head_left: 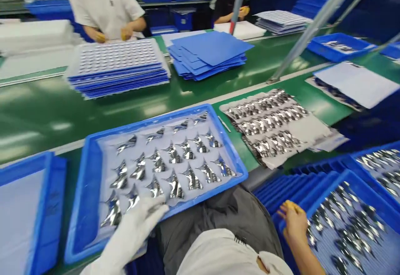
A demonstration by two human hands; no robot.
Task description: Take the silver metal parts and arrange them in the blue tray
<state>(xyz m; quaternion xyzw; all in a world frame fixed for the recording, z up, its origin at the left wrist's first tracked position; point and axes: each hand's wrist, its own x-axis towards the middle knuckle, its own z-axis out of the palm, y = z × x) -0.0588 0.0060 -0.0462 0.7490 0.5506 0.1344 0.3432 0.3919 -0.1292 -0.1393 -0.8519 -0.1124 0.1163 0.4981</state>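
My left hand (pixel 142 214), in a white glove, is over the near edge of a blue tray (pixel 78 191). Its fingers are curled together; a small grey patch shows between them, too unclear to name. Shiny chrome-like pointed metal pieces (pixel 174 184) lie in rows on the tray's white liner, the closest beside the glove. My right hand (pixel 293 221), with yellow finger covers, is at the left side of another blue tray (pixel 333 179) at lower right. Its fingers are bent inward, and whatever they hold is hidden. Similar metal pieces (pixel 353 233) lie crowded in that tray.
A sheet of metal pieces (pixel 268 118) lies right of the middle tray. Another blue tray (pixel 46 208) stands at left. Across the green bench (pixel 131 100) are stacked sheets (pixel 118 71) and blue sheets (pixel 212 50). A slanted metal post (pixel 300 41) rises there; co-workers sit beyond.
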